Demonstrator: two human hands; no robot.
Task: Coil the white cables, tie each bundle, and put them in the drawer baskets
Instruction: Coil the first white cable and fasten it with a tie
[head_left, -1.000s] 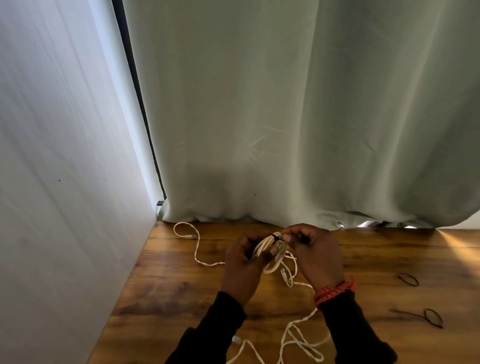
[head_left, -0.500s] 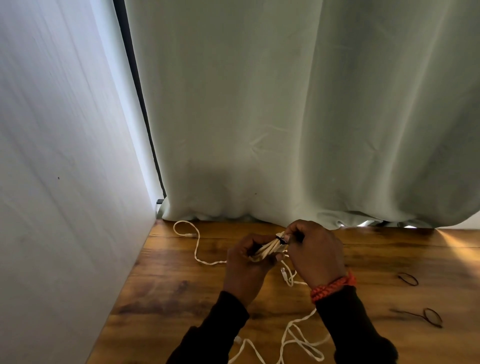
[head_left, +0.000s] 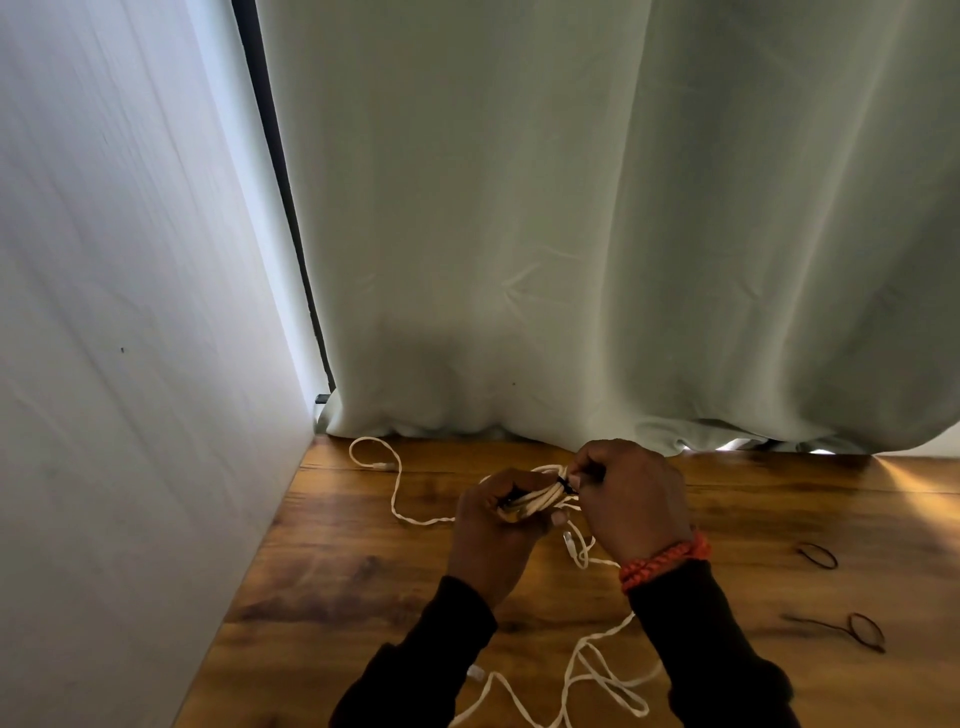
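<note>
Now the coiled white cable bundle (head_left: 535, 500), a round loop a second ago, is squeezed flat above the wooden bench (head_left: 363, 571), clamped in the left hand (head_left: 493, 540) while a thin black tie (head_left: 565, 483) is pinched around it by the right hand (head_left: 631, 499); tying looks nearly done.

Black long sleeves (head_left: 711, 639) on both arms; an orange-red braided bracelet (head_left: 662, 561) circles the right wrist.

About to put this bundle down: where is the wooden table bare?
Bare wood lies between the left hand and the white wall, and between the right hand and the black elastic loops. It is crowded near the front edge, under the dark sleeves, where loose white cable sprawls.
</note>
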